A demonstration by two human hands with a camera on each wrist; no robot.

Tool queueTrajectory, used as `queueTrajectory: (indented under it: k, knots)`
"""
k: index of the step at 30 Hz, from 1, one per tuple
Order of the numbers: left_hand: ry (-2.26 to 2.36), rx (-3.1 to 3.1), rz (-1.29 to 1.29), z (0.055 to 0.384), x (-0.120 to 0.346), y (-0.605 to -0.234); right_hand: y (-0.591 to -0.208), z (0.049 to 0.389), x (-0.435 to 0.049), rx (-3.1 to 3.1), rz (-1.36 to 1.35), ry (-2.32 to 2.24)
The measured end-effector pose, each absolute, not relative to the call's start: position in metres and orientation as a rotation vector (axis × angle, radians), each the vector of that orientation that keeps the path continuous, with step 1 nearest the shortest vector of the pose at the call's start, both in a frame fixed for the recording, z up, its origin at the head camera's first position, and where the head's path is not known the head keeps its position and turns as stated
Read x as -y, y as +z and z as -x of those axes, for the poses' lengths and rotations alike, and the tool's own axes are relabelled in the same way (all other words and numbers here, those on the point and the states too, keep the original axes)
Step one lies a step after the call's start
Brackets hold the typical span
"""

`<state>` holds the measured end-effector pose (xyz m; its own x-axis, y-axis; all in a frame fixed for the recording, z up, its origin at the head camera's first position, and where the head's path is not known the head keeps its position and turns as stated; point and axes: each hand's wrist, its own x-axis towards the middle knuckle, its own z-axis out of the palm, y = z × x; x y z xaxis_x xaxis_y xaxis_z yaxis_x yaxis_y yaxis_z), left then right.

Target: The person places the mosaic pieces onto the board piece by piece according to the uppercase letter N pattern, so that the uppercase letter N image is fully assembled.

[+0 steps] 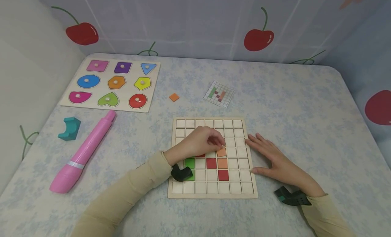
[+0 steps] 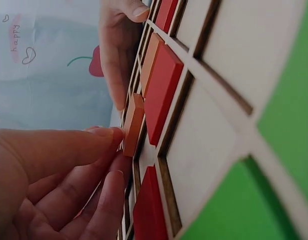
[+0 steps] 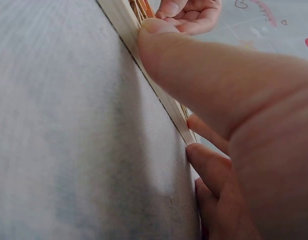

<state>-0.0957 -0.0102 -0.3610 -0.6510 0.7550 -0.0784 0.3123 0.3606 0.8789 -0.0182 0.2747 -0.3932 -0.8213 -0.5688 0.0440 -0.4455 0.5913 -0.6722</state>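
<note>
Over the wooden grid board, my left hand pinches an orange square tile at its edge. In the left wrist view that tile sits a little askew at its cell, thumb and fingertips right against it. Another orange tile lies in the cell just nearer to me. Red tiles and green tiles fill other cells; my left forearm and hand hide part of the board. My right hand lies with fingers spread on the table, its thumb and fingertips touching the board's right edge.
A loose orange tile and a small pattern card lie beyond the board. To the left are a shape puzzle, a pink microphone-shaped toy and a teal curved block. A patterned cloth covers the table.
</note>
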Motion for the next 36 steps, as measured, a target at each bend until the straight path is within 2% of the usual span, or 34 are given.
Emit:
queueTrajectory:
  k: [5, 16, 36]
  knots:
    - [1.21, -2.137, -0.959, 0.0938, 0.0102, -0.3604, -0.3929, 0.0185, -0.2748, -2.64, 0.841, -1.04]
    - [1.009, -2.217, -1.216, 0.0913, 0.0069, -0.3594, -0.3926, 0.019, -0.2747, -2.645, 0.836, -1.029]
    - [0.95, -2.243, -1.242, 0.0935, 0.0124, -0.3588, -0.3931, 0.0167, -0.2746, -2.629, 0.831, -1.058]
